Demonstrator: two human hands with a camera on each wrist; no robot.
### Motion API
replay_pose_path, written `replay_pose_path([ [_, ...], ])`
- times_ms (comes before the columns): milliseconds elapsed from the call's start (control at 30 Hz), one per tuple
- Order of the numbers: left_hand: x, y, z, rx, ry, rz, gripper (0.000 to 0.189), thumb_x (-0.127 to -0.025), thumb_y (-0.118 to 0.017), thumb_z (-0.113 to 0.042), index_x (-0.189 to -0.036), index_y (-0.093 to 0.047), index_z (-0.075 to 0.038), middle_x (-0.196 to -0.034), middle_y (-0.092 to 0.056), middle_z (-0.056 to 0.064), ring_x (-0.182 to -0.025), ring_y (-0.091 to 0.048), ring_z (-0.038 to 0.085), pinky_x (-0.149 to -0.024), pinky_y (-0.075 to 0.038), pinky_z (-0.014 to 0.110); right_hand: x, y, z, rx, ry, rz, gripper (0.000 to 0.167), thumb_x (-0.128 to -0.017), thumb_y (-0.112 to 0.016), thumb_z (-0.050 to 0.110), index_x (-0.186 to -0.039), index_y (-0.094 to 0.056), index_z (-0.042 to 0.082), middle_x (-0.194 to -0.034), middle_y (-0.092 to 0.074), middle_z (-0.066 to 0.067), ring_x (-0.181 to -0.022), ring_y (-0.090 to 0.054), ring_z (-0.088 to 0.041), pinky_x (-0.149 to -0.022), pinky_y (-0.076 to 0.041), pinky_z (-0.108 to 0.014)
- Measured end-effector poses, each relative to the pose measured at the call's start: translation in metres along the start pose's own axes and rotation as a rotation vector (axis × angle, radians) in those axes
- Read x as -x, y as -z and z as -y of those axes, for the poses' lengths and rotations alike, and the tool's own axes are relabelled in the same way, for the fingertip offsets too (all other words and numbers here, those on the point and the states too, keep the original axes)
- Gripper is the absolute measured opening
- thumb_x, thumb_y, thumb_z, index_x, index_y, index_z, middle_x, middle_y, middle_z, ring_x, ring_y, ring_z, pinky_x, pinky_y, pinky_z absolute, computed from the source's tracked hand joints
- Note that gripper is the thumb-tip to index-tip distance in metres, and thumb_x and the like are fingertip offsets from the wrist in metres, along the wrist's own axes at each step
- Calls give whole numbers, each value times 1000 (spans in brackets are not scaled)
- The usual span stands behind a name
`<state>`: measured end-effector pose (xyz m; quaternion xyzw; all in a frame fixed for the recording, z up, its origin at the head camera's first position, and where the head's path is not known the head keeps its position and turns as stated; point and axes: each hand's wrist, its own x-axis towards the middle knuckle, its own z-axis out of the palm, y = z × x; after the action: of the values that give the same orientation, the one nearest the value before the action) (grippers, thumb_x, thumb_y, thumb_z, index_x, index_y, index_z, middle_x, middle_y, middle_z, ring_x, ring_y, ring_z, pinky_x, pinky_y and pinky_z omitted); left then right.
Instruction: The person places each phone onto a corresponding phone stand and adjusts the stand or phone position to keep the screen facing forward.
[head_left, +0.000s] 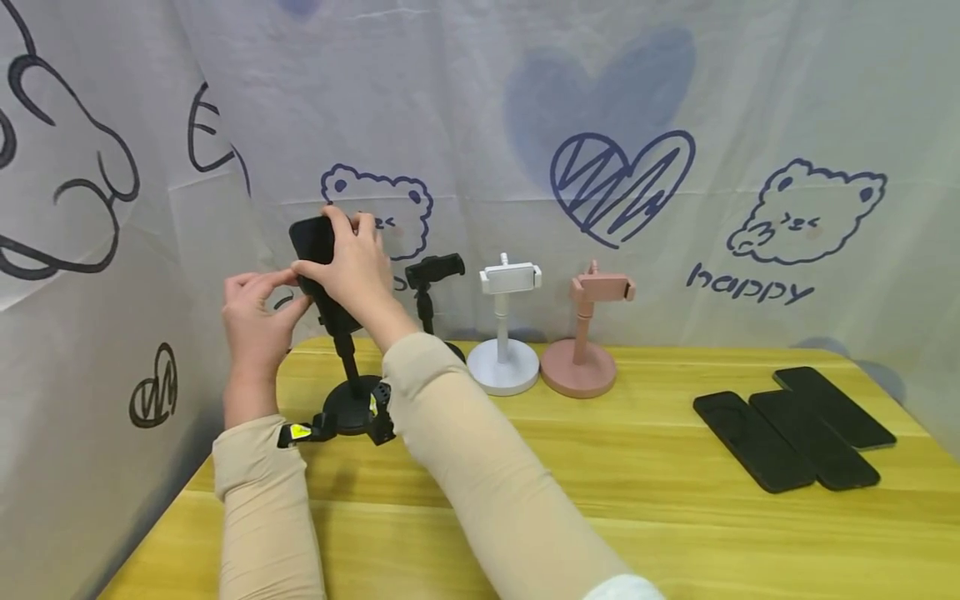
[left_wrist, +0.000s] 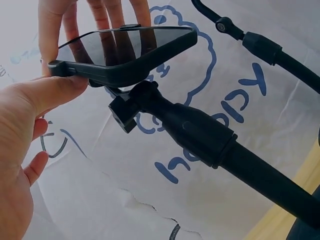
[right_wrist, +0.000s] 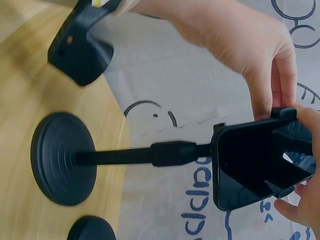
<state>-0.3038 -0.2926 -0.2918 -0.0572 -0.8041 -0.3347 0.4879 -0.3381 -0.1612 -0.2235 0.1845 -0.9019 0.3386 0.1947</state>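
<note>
At the left of the table, a black phone stand (head_left: 347,358) holds a black smartphone (right_wrist: 245,180) at its top, tilted with its dark screen showing. My left hand (head_left: 255,329) pinches the clamp (left_wrist: 72,69) on the phone's left side between thumb and index finger. Reaching across from the right, my right hand (head_left: 360,267) grips the phone, with its thumb by the same clamp and its fingers over the far side. The two hands meet at that left edge. In the right wrist view, the stand's round base (right_wrist: 62,159) sits flat on the table.
Close behind my right forearm stands a second black phone stand (head_left: 437,268). White (head_left: 502,367) and pink (head_left: 579,369) stands follow to its right. Three dark phones (head_left: 753,442) lie side by side at the table's right. A printed cloth (head_left: 480,125) hangs behind.
</note>
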Motion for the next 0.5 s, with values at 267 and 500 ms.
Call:
replay_pose_path([
  [267,0,-1,1,-55,-119,-19,29,-79,-77,-1,-107,-71,6,-101,-71,25,-99,-46,40,-90,-33,47,0,3,-3,201,44,41,79,-85,-57,67,-152,-25,40,-151,-34,3,-133,-41,-13,-98,-45,-34],
  [500,0,1,3,-90,-144,-20,30,-79,-77,-2,-108,-72,3,-103,-70,24,-102,-47,41,-95,-33,53,0,6,-6,276,94,76,80,-87,-49,69,-154,-16,41,-157,-30,5,-144,-32,-14,-109,-39,-40],
])
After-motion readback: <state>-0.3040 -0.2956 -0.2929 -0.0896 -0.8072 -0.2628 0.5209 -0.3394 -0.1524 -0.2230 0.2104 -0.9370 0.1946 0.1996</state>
